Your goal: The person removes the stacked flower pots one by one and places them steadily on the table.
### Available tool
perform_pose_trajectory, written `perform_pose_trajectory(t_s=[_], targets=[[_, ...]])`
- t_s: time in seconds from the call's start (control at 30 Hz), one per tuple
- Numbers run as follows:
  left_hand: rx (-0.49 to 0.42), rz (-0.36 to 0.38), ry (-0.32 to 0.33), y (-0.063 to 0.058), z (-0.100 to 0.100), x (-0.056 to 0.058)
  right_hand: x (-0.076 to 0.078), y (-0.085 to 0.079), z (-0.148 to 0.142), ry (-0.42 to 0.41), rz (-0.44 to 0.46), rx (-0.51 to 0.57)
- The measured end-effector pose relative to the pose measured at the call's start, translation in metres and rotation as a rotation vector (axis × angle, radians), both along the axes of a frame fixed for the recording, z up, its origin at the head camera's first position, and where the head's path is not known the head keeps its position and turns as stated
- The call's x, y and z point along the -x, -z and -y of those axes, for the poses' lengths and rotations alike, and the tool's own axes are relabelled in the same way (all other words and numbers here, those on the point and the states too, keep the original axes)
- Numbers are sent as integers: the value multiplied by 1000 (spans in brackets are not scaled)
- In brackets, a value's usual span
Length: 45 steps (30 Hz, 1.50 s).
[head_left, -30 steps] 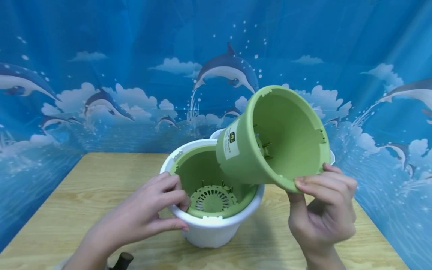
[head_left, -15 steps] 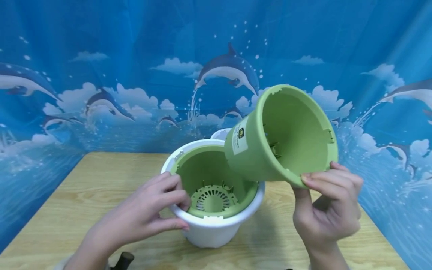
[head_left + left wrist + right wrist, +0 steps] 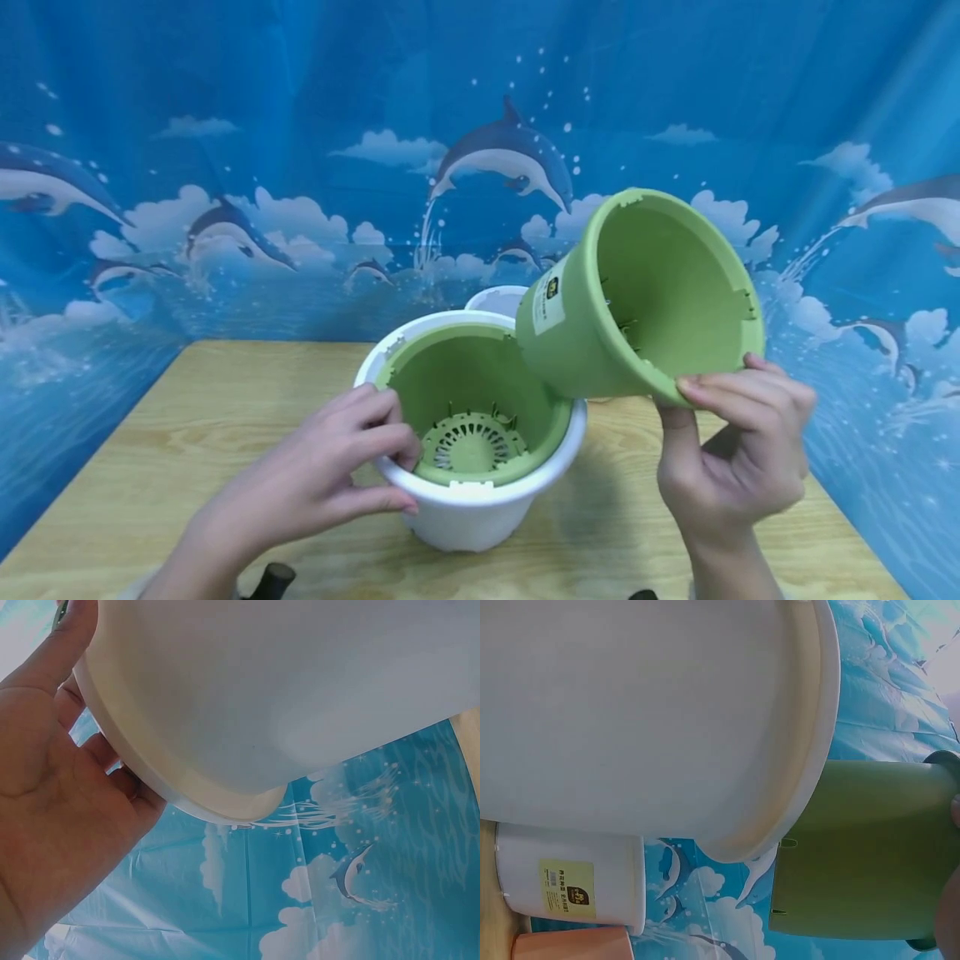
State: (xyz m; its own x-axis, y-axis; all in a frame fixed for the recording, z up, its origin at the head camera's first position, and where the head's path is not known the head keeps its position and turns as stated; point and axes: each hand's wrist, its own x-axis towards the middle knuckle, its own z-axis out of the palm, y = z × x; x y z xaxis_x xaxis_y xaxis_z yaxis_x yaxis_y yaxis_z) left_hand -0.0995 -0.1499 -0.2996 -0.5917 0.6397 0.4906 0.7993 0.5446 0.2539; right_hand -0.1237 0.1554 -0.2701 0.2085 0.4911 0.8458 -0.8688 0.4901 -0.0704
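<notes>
A large white flowerpot (image 3: 472,517) stands on the table, with a green flowerpot (image 3: 457,358) nested inside it, its slotted base showing. My left hand (image 3: 352,450) grips the near left of the rims, fingers over into the pot and thumb outside below the white rim. At the upper right, my right hand (image 3: 742,442) pinches the rim of a second green flowerpot (image 3: 577,350) between thumb and fingers. That pot is tipped on its side, mouth toward the right, its base end overlapping the nested pot's right edge. It carries a pale label.
Another white pot (image 3: 525,862) with a yellowish label stands behind, partly hidden in the head view. Beside it in the right wrist view is an orange pot (image 3: 574,946). A blue dolphin curtain (image 3: 300,125) hangs behind the wooden table (image 3: 225,400).
My right hand has moved rightward and slightly up with the tipped green flowerpot, uncovering more of the nested pot and the white pot behind. My left hand stays on the rim.
</notes>
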Motion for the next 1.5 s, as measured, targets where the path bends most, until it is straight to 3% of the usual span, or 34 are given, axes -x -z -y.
perform_pose_trajectory(t_s=[0.3, 0.63, 1.17, 1.5], targets=[[17, 29, -17, -1, 1, -1, 1, 0, -4, 43, 34, 10], [-20, -17, 5, 1, 2, -1, 4, 0, -11, 121, 103, 7], [9, 13, -13, 0, 1, 0, 13, 2, -29, 224, 210, -110], [-6, -12, 8, 0, 1, 0, 12, 2, -34, 321, 358, -192]])
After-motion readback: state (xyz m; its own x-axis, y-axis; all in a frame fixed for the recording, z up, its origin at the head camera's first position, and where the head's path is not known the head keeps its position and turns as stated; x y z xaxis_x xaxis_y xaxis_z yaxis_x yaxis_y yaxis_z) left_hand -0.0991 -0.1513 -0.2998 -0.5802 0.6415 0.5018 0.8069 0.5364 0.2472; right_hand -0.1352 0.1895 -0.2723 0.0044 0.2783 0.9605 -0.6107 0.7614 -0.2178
